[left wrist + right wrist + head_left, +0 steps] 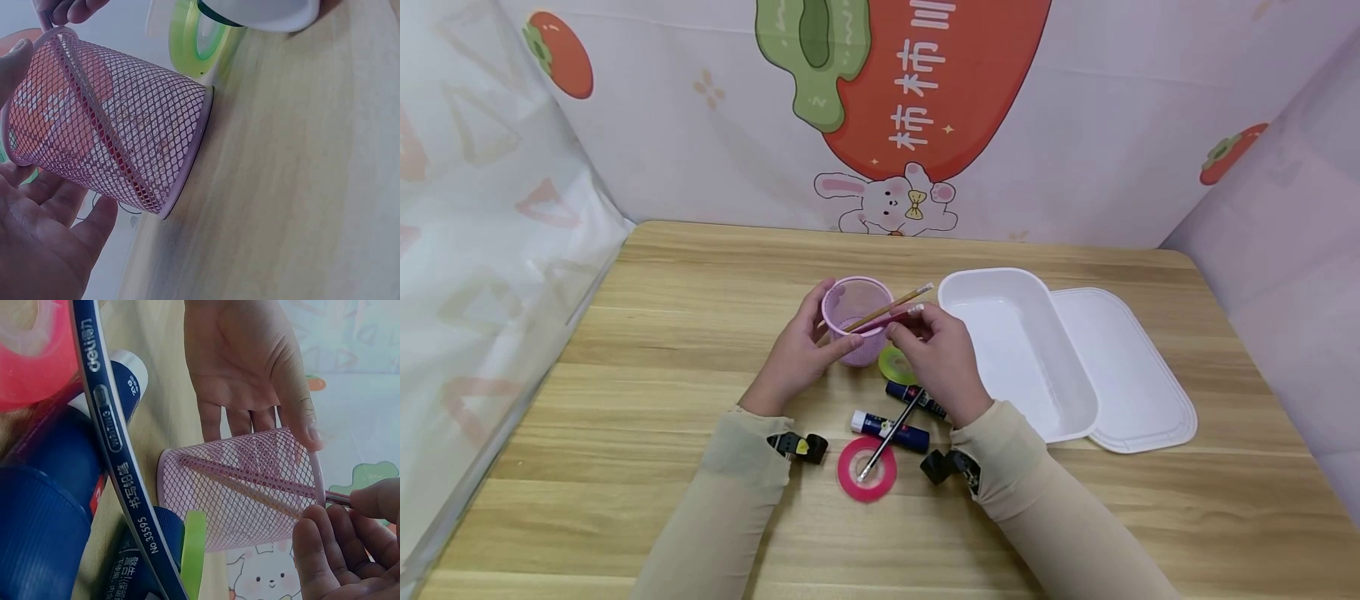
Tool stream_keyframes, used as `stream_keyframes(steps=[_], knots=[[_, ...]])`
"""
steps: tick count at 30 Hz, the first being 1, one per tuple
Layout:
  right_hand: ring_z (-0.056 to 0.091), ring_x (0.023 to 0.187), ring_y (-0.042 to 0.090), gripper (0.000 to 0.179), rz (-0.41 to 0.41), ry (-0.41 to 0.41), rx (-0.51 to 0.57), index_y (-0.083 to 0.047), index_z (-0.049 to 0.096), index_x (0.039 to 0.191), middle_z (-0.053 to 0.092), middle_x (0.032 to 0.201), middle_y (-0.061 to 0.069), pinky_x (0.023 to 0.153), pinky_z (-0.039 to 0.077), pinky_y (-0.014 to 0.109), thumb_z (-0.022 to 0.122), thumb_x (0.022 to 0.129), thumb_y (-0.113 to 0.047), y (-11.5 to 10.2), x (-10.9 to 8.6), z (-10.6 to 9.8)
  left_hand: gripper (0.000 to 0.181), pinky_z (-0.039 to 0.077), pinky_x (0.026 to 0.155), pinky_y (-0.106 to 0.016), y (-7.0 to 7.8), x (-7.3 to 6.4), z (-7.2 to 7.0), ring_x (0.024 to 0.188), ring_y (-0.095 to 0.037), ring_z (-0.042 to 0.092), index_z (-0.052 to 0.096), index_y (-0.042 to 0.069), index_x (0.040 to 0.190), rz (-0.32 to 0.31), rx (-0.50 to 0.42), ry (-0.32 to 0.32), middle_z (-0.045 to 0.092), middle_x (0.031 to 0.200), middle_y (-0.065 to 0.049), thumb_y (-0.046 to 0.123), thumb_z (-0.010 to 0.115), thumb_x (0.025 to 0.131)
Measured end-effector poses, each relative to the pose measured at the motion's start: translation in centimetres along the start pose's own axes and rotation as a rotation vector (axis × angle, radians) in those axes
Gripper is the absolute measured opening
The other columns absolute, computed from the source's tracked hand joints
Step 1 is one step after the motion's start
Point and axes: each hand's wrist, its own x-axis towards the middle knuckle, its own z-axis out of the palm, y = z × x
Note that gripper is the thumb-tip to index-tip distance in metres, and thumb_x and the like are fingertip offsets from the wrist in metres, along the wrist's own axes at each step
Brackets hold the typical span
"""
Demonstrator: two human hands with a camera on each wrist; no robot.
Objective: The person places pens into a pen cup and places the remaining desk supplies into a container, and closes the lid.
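Note:
My left hand holds a pink mesh pencil cup, thumb at its rim and the other fingers round the far side. The cup stands upright on the table. In it lean a yellowish wooden pencil and a red pencil, their eraser ends sticking out over the rim to the right. My right hand pinches the red pencil near its upper end, close to the rim. Below the right hand a dark blue pencil lies across two blue glue sticks, its eraser end over a red tape roll.
One glue stick lies behind the red roll; the second glue stick is partly hidden by my right hand. A green tape roll sits beside the cup. A white tub overlaps its white lid on the right.

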Motion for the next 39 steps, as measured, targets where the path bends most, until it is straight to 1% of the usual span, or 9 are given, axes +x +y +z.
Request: stream_keyframes(steps=[6,13,15,20,22,27,29,32,39], knots=[[0.062,0.078,0.014,0.016,0.015,0.004,0.012,-0.012,0.066,0.099,0.067,0.087,0.000,0.065,0.055,0.029,0.065,0.088,-0.023,0.2,0.0,-0.1,0.084,0.029,0.107,-0.048,0.1,0.0,0.0,0.134,-0.032,0.031,0.018,0.011,0.148,-0.001,-0.004,-0.002,0.029,0.148,-0.014,0.021,0.071,0.084],[0.065,0.084,0.014,0.018,0.025,0.015,0.067,-0.011,0.065,0.104,0.068,0.096,0.005,0.072,0.056,0.027,0.065,0.088,-0.020,0.1,-0.4,-0.5,0.084,0.029,0.108,-0.045,0.1,0.0,0.0,0.134,-0.032,0.031,0.018,0.012,0.148,-0.007,-0.006,0.000,0.030,0.148,-0.013,0.020,0.071,0.083],[0.066,0.084,0.015,0.018,0.024,0.018,0.068,-0.011,0.065,0.104,0.068,0.095,0.004,0.072,0.056,0.027,0.065,0.088,-0.020,0.0,-0.5,-0.6,0.084,0.029,0.108,-0.045,0.2,0.0,0.1,0.134,-0.032,0.032,0.017,0.012,0.148,-0.011,-0.007,0.004,0.030,0.148,-0.013,0.020,0.071,0.083],[0.066,0.086,0.023,0.019,0.010,0.027,0.102,-0.007,0.065,0.105,0.068,0.094,0.003,0.072,0.055,0.025,0.064,0.088,-0.017,0.1,-0.9,-0.9,0.084,0.028,0.108,-0.048,0.4,-0.1,0.1,0.134,-0.032,0.031,0.018,0.012,0.148,-0.018,-0.006,0.011,0.030,0.148,-0.013,0.020,0.071,0.083],[0.066,0.087,0.026,0.020,0.005,0.030,0.122,-0.006,0.065,0.105,0.067,0.095,0.005,0.072,0.055,0.025,0.064,0.088,-0.017,0.1,-1.1,-1.0,0.085,0.028,0.108,-0.048,0.4,-0.1,0.1,0.134,-0.031,0.031,0.018,0.012,0.148,-0.019,-0.004,0.012,0.030,0.148,-0.013,0.020,0.071,0.083],[0.066,0.082,0.020,0.021,0.014,0.029,0.118,-0.009,0.066,0.106,0.068,0.096,0.008,0.071,0.055,0.025,0.065,0.088,-0.021,0.1,-1.8,-1.1,0.084,0.028,0.108,-0.046,0.4,-0.1,0.1,0.134,-0.031,0.032,0.018,0.012,0.148,-0.019,-0.005,0.010,0.031,0.148,-0.012,0.019,0.071,0.083],[0.066,0.082,0.019,0.020,0.023,0.029,0.119,-0.011,0.066,0.105,0.068,0.095,0.006,0.071,0.055,0.025,0.065,0.088,-0.021,0.0,-2.0,-1.1,0.084,0.028,0.108,-0.046,0.4,-0.1,0.1,0.134,-0.031,0.032,0.018,0.012,0.148,-0.020,-0.005,0.009,0.031,0.147,-0.012,0.020,0.071,0.083],[0.067,0.084,0.023,0.020,0.047,0.021,0.142,-0.010,0.066,0.106,0.068,0.095,0.005,0.072,0.055,0.025,0.065,0.088,-0.019,-0.3,-2.5,-1.1,0.084,0.028,0.108,-0.047,0.3,-0.1,0.0,0.133,-0.031,0.032,0.018,0.012,0.148,-0.025,-0.001,0.011,0.032,0.147,-0.012,0.020,0.071,0.083],[0.065,0.088,0.032,0.019,0.099,0.005,0.186,-0.001,0.065,0.105,0.066,0.101,0.017,0.075,0.056,0.031,0.064,0.088,-0.008,-1.9,-4.0,-1.2,0.084,0.028,0.108,-0.048,0.3,-0.1,0.0,0.134,-0.032,0.032,0.017,0.011,0.148,-0.023,0.007,0.008,0.032,0.147,-0.013,0.020,0.071,0.083]])
